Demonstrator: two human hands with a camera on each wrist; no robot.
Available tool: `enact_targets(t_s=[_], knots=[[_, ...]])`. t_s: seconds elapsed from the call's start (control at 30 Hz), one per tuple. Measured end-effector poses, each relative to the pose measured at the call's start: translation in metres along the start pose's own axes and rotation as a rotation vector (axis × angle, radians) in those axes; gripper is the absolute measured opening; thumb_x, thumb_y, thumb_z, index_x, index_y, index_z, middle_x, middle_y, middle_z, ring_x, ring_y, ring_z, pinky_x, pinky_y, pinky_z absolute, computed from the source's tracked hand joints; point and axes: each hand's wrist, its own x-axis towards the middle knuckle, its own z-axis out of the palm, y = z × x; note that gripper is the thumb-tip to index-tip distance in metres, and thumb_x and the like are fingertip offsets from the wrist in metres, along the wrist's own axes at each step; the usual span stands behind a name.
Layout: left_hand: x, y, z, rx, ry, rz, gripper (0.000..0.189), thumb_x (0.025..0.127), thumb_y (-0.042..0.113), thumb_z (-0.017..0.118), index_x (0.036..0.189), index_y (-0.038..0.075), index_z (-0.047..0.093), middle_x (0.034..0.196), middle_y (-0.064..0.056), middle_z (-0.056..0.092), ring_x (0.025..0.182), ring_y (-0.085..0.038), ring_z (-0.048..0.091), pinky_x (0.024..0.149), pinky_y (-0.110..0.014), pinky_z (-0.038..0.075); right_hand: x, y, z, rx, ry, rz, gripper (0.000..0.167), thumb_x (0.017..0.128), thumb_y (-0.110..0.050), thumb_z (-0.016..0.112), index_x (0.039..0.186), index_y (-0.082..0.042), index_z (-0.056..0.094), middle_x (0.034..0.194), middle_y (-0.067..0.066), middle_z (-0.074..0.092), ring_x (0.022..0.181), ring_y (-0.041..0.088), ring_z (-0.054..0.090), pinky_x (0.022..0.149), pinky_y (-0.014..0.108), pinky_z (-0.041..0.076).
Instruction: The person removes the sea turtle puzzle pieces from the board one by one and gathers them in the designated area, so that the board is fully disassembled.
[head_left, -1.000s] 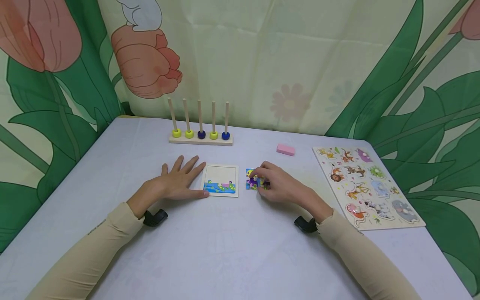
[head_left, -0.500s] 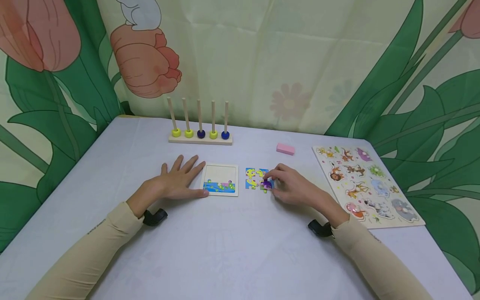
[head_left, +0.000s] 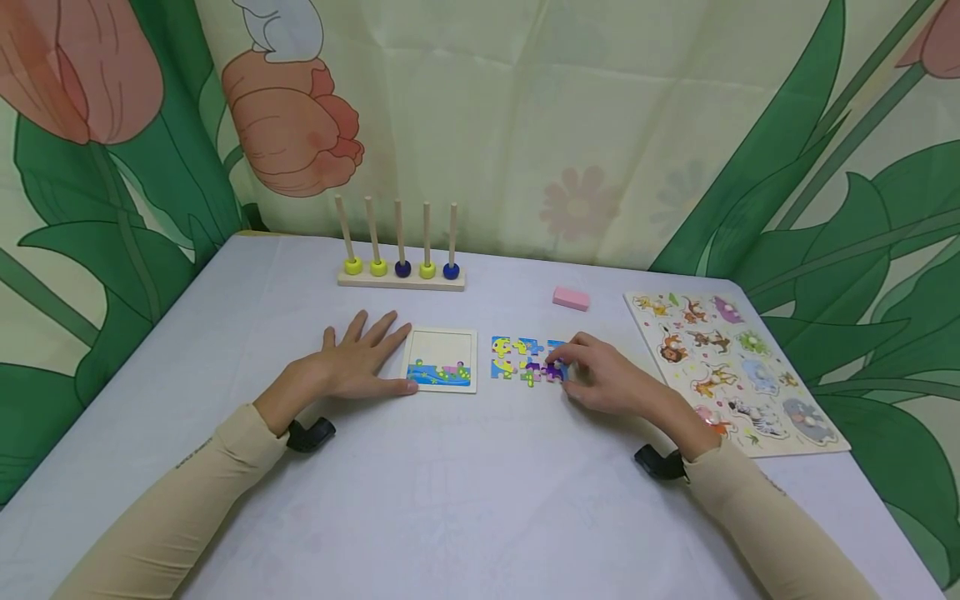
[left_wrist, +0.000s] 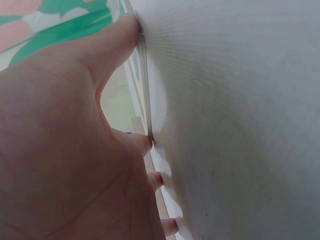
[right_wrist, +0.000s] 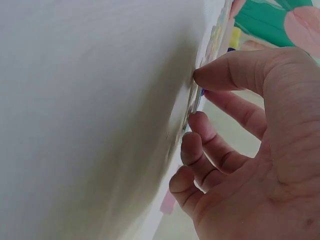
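My left hand [head_left: 348, 367] lies on the table with spread fingers. Its thumb and index fingertip touch the left side of a small square puzzle tray [head_left: 442, 344], whose bottom strip holds blue and green pieces. To the tray's right lie several loose jigsaw pieces [head_left: 501, 347] in yellow, blue and purple. My right hand [head_left: 611, 375] pinches a purple puzzle piece [head_left: 555, 372] at the right end of that group, partly hidden by the fingers. The right wrist view shows the thumb [right_wrist: 220, 72] and fingers at the piece's edge, low over the tabletop.
Behind the tray stands a wooden peg rack [head_left: 401, 282] with yellow and dark blue beads. A pink block [head_left: 571, 298] lies at the back. On the right is an animal peg puzzle board [head_left: 678, 392], partly behind the right forearm. A printed curtain [head_left: 480, 150] hangs behind the table.
My right hand has moved to the right, first sliding a purple piece away from the yellow ones, then reaching the rightmost piece. More loose pieces are uncovered. The left hand has stayed still.
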Motion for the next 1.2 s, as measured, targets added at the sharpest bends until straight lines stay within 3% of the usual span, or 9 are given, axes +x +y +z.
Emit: enact_targets(t_s=[1.2], knots=[[0.0005,-0.0019,0.0013,0.008,0.007,0.013,0.107,0.092,0.084,0.051,0.172,0.023,0.013,0.181,-0.014,0.000,0.164,-0.055,-0.004,0.117,-0.089,0.004,-0.0035,0.0032,-0.0007,0.014,-0.034,0.044,0.038,0.095,-0.012,0.072,0.131,-0.025,0.072,0.118,0.005,0.062,0.100,0.019,0.052,0.083,0.035,0.044]])
